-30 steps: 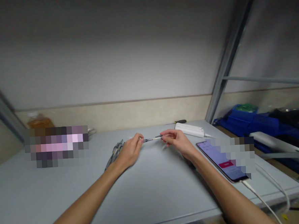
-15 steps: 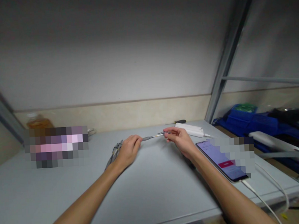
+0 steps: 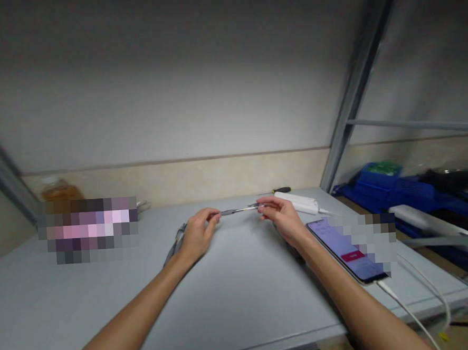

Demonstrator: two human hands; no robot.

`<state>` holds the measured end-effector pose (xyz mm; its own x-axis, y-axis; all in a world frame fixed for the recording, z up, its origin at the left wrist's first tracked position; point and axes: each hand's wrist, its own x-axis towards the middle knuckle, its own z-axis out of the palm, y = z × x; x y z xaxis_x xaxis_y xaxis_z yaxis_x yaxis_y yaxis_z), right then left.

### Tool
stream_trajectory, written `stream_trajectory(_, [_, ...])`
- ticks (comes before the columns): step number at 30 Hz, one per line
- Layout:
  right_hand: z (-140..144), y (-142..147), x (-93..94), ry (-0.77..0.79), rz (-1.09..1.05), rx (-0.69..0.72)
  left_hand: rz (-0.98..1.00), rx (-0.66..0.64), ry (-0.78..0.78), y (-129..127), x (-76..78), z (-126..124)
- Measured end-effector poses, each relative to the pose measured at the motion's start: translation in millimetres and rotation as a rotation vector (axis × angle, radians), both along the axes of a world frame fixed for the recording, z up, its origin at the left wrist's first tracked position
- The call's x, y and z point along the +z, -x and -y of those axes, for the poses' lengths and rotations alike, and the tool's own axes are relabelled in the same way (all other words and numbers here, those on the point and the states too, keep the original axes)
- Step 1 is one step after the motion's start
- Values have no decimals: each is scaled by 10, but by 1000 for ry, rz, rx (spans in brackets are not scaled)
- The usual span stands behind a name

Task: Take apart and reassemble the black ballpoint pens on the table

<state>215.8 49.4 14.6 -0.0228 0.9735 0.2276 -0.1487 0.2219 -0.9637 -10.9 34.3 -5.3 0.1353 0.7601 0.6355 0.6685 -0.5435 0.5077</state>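
Note:
A thin rod [image 3: 242,210] spans the gap between my hands, just above the table. Its left part is grey and its right part shiny metal; I cannot make out its exact kind. My left hand [image 3: 200,230] pinches the grey end between thumb and fingertips. My right hand [image 3: 282,217] is closed on the metal end, which its fingers partly hide. A grey, folded-looking bundle [image 3: 175,245] lies behind my left wrist, mostly covered by the hand. Under my right forearm, a dark object [image 3: 296,253] shows only in part.
A phone [image 3: 350,252] with a white cable [image 3: 404,307] lies right of my right forearm. Behind it are a white power strip-like bar [image 3: 299,202] and a screwdriver [image 3: 283,190]. A blurred-out pink item [image 3: 94,228] sits left; metal posts [image 3: 343,115] frame the table [image 3: 242,301].
My left hand has shifted slightly left and its fingers have lifted into a pinch, showing more of the grey end. The rod lies more level. My right hand has barely moved.

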Motion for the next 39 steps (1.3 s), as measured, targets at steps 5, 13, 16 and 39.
stream_trajectory(5, [-16,13,-34,-40,2,-11,-1,32,40,4,17,6])
stream_trajectory(13, [-34,-6,-25,-36,-54,-58,73,74,70,26,14,-28])
stream_trajectory(16, [-36,-15,0,-22,-93,-106,105,93,57,29,23,-36])
stream_trajectory(39, [-13,-42,67,23,-149,-201,40,155,36,88,-12,-78])
